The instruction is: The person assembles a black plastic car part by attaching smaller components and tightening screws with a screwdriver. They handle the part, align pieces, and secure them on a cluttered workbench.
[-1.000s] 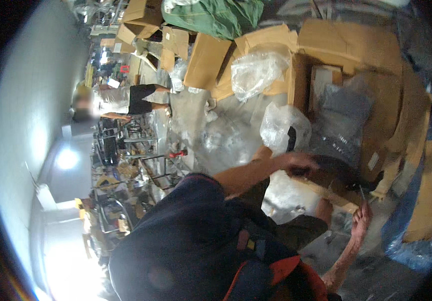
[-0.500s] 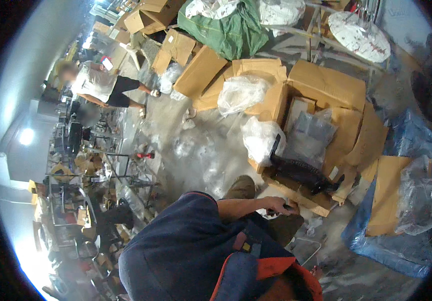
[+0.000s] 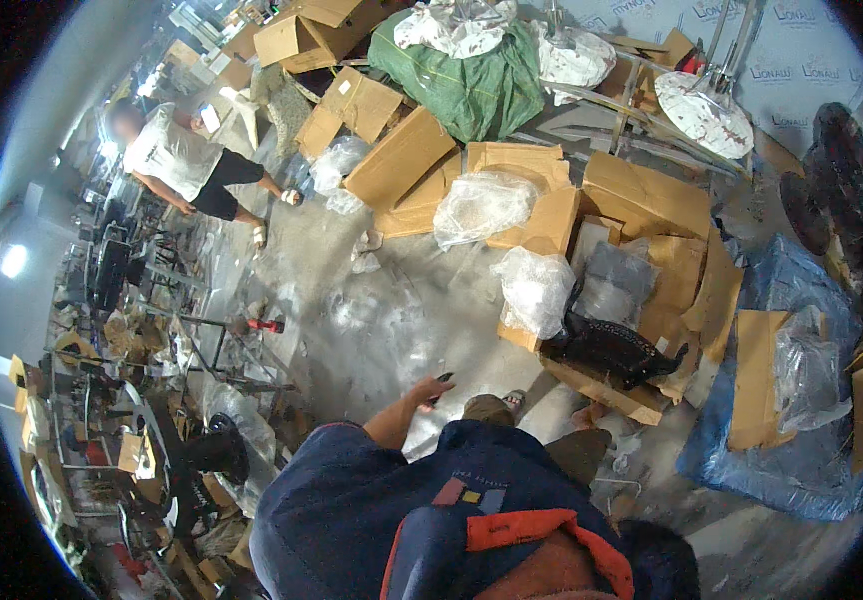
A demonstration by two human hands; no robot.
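My left hand (image 3: 425, 393) is out in front of my left knee, its fingers closed round a small dark handheld object (image 3: 444, 378) whose kind I cannot make out. My right hand does not show; only a dark sleeve (image 3: 663, 560) is at my right side. Ahead and to the right, beyond my knees, lies an opened cardboard box (image 3: 641, 178). A black curved part with a perforated surface (image 3: 616, 348) rests on its near side. Beside it sit a white plastic-wrapped bundle (image 3: 534, 290) and a grey plastic-wrapped piece (image 3: 616, 280). Neither is touched by my hand.
A person (image 3: 186, 165) stands at the far left. Metal frames and chair parts (image 3: 211, 450) crowd the left. Blue plastic sheeting (image 3: 801, 490) with cardboard (image 3: 754, 370) lies right. A green sack (image 3: 461, 80) and a white round base (image 3: 703, 115) stand at the back.
My left hand has swung from in front of my right knee over to the left, still holding the small dark object. The view has shifted, and the person has moved slightly.
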